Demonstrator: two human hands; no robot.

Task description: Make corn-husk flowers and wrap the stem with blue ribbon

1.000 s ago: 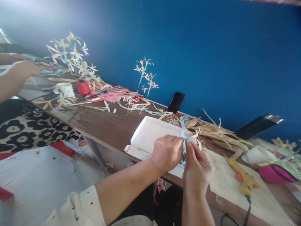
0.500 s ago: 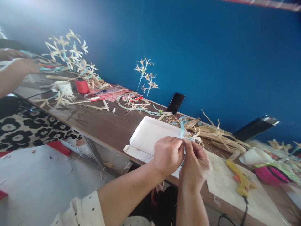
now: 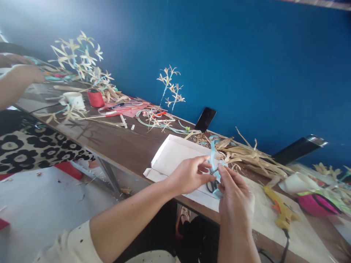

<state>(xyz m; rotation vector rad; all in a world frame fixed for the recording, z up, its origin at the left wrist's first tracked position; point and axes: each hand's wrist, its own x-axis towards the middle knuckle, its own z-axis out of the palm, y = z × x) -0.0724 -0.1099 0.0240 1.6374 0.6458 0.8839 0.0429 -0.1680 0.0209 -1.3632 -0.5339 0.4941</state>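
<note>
My left hand (image 3: 189,175) and my right hand (image 3: 236,195) meet over a white cardboard tray (image 3: 171,155) on the brown table (image 3: 120,142). Both pinch a small straw flower stem wrapped with light blue ribbon (image 3: 213,155), whose loose end rises above my fingers. My left thumb and fingers grip the stem near its middle; my right fingers grip it from the right. Black scissors (image 3: 211,186) lie on the tray just under my hands.
A pile of dry straw (image 3: 252,155) lies behind the tray, with a black phone (image 3: 205,119) leaning on the blue wall. A yellow glue gun (image 3: 282,212) lies at right. Finished straw flowers (image 3: 79,60), a red spool (image 3: 95,98) and another person's arm (image 3: 16,82) are far left.
My hands have drawn slightly apart and my left fingers have loosened from a tight clasp to a pinch. The scissors under them now show.
</note>
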